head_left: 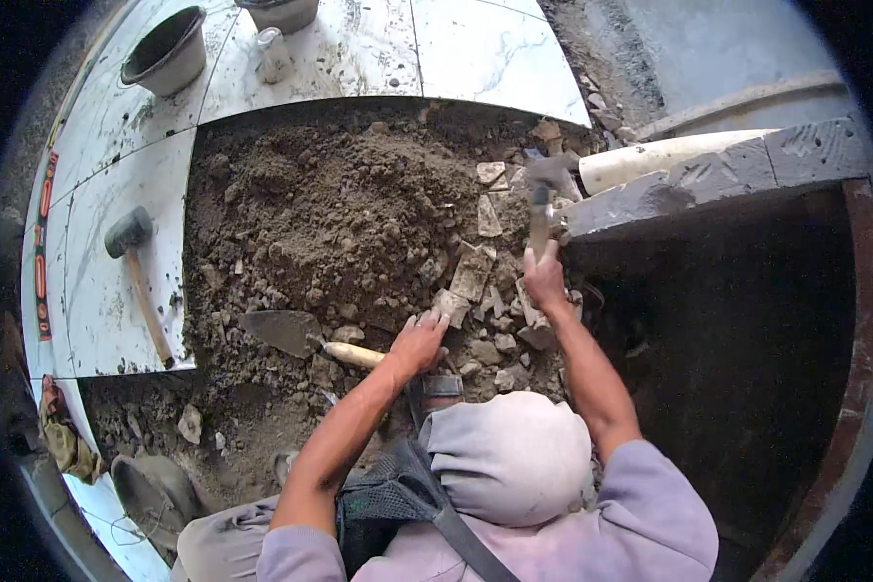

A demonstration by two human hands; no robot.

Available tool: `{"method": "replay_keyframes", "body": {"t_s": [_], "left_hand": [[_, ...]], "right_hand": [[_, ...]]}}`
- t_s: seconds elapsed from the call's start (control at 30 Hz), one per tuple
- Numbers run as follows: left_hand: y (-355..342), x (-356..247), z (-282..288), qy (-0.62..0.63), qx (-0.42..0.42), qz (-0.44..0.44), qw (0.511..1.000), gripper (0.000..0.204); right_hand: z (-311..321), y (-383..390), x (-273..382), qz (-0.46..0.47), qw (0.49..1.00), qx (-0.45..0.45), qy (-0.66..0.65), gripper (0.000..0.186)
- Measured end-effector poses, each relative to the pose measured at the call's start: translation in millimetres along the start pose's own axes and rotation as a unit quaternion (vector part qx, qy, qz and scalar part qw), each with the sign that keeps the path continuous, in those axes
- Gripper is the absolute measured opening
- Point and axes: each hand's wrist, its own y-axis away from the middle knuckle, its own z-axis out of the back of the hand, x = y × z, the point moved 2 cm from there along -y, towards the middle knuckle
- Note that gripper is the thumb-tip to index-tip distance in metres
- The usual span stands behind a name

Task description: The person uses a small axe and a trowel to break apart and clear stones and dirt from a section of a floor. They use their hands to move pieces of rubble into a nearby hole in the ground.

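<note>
Gripping a hammer by its handle, the right hand is closed around the wood right of centre in the head view. The hammer's head, slightly blurred, sits above that hand, near the end of a pale pipe and a rough grey ledge. Near the middle of the frame, the left hand lies palm down, fingers loosely extended toward a broken slab piece; whether it grasps anything cannot be told. Just left of it, a trowel rests on the rubble, its wooden handle pointing at the wrist. Heaped soil fills the centre left. White tiles at the left carry a mallet and a red-and-black bar; a bucket stands upper left. A dark pit takes up the right.
</note>
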Motion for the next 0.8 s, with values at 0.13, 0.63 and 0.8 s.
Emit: {"method": "replay_keyframes", "body": {"t_s": [0.13,0.63,0.8], "left_hand": [[-0.5,10.2,1.2,0.042,-0.023,-0.025,0.999,0.061],[18.9,23.2,13.8,0.224,-0.163,0.057,0.959,0.026],[23.2,21.3,26.2,0.238,-0.177,0.067,0.953,0.024]], "right_hand": [[28.7,4.0,19.6,0.068,0.979,0.165,0.098,0.042],[-24.8,147.9,-28.3,0.003,0.993,0.040,-0.110,0.040],[-31.3,143.7,-26.6,0.012,0.965,0.250,0.076,0.042]]}}
